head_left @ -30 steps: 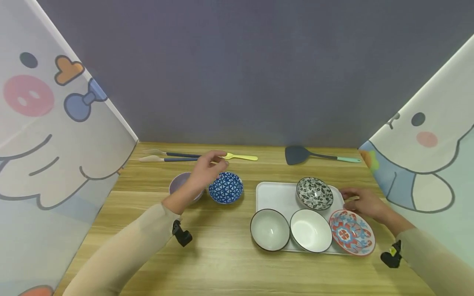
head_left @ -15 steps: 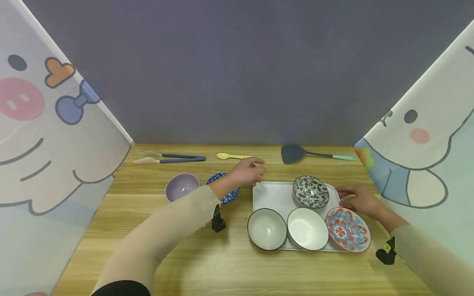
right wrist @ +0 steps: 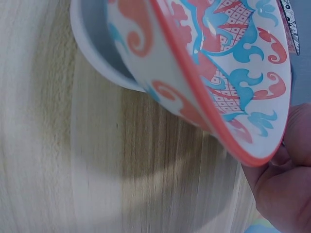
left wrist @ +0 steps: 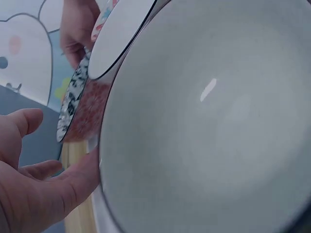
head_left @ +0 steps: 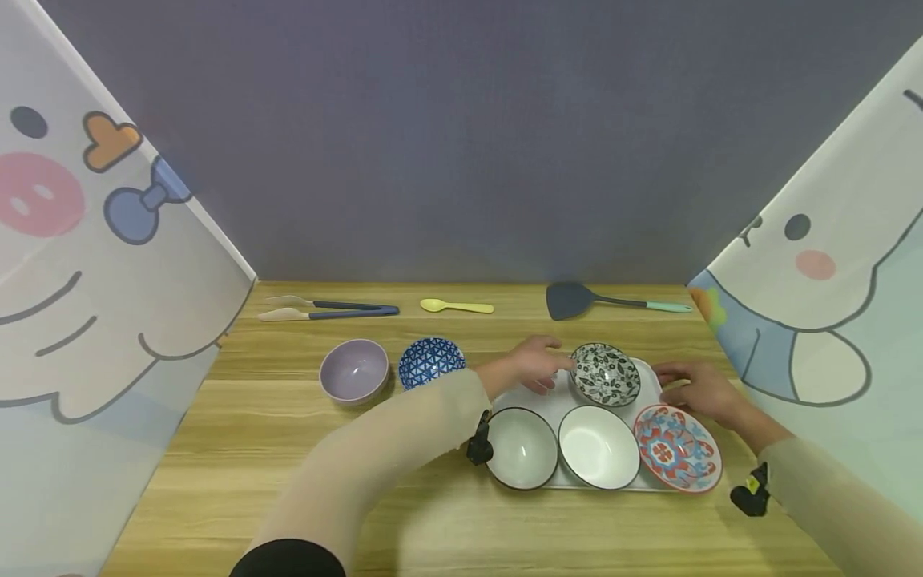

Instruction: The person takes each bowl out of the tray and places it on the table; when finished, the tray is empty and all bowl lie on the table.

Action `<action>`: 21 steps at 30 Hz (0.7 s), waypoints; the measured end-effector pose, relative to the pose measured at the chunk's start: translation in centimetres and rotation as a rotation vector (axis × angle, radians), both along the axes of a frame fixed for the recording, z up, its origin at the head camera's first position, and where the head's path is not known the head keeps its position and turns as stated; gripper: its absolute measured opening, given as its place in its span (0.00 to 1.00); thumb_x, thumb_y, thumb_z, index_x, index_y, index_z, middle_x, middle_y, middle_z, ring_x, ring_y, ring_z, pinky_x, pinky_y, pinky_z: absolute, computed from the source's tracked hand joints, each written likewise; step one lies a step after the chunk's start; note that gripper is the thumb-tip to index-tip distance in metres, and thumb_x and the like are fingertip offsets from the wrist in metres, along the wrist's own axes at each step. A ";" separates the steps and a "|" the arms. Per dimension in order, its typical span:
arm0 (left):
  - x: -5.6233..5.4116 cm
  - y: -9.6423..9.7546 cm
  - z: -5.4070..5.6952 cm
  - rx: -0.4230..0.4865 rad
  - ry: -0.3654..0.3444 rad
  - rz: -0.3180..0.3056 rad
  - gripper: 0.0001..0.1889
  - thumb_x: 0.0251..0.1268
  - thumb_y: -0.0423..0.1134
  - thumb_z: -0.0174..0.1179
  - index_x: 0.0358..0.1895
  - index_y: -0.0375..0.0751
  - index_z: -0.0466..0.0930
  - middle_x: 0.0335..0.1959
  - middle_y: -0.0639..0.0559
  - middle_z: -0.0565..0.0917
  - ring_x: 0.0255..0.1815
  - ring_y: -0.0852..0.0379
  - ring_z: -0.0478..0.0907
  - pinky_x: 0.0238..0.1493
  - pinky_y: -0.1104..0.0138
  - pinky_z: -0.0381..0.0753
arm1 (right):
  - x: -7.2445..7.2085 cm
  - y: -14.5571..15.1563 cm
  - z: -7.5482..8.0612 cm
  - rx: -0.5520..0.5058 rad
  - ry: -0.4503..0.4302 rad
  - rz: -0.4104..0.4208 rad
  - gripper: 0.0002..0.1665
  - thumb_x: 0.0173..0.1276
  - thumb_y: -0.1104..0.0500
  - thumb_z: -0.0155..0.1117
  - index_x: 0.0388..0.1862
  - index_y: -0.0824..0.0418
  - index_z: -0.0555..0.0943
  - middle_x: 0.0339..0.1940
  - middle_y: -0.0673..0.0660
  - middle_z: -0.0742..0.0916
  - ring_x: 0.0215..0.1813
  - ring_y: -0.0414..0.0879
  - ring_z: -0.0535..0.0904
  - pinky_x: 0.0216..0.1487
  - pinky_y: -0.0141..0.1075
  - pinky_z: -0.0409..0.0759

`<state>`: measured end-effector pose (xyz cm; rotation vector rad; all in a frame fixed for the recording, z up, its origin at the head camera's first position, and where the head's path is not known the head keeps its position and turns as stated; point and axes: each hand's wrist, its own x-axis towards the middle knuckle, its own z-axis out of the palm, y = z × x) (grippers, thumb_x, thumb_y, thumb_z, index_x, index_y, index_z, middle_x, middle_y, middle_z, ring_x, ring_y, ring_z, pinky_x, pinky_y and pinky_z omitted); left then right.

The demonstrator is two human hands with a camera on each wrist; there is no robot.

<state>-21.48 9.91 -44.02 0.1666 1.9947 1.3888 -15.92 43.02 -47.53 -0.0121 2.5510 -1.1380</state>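
My left hand (head_left: pixel 539 365) is over the far left part of the white tray (head_left: pixel 526 397), its index finger reaching to the rim of the black-and-white leaf-patterned bowl (head_left: pixel 606 374). In the left wrist view its fingers are spread beside the dark-rimmed pale grey bowl (left wrist: pixel 209 111). My right hand (head_left: pixel 699 394) is at the tray's right edge, with thumb and index fingertip at the edge. The red-and-blue patterned bowl (right wrist: pixel 238 73) partly hides those fingers in the right wrist view; I cannot tell whether they grip the tray. A white bowl (head_left: pixel 598 447) sits on the tray's front part.
Left of the tray stand a blue-patterned dish (head_left: pixel 430 361) and a purple bowl (head_left: pixel 354 371). Along the back lie tongs (head_left: pixel 346 310), a yellow spoon (head_left: pixel 457 306) and a dark spatula (head_left: pixel 573 300) with a mint handle end. A dark panel (head_left: pixel 461 160) rises behind.
My left hand has moved right, from above the blue-patterned dish past the tray's left edge to the leaf-patterned bowl. My right hand has stayed at the tray's right edge.
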 end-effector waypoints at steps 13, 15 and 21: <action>0.0 2.3 -1.3 0.044 -0.061 0.016 0.36 0.71 0.39 0.65 0.79 0.38 0.62 0.59 0.37 0.82 0.58 0.37 0.83 0.60 0.47 0.86 | 0.0 -0.3 0.3 0.039 0.040 0.017 0.33 0.64 0.71 0.67 0.68 0.79 0.72 0.53 0.75 0.83 0.48 0.56 0.85 0.37 0.35 0.90; -0.1 2.5 -1.4 0.048 -0.053 0.014 0.36 0.70 0.39 0.65 0.78 0.38 0.63 0.57 0.38 0.83 0.56 0.39 0.84 0.59 0.47 0.86 | 0.0 -0.3 0.3 0.038 0.038 0.014 0.33 0.65 0.71 0.67 0.68 0.79 0.72 0.53 0.75 0.83 0.48 0.56 0.85 0.37 0.36 0.90; 0.1 3.0 -1.3 0.035 -0.055 0.031 0.34 0.70 0.37 0.65 0.77 0.39 0.66 0.59 0.39 0.81 0.54 0.43 0.83 0.57 0.48 0.87 | 0.0 -0.3 0.2 0.015 0.016 0.001 0.33 0.66 0.71 0.67 0.69 0.79 0.71 0.55 0.76 0.82 0.47 0.56 0.85 0.37 0.36 0.90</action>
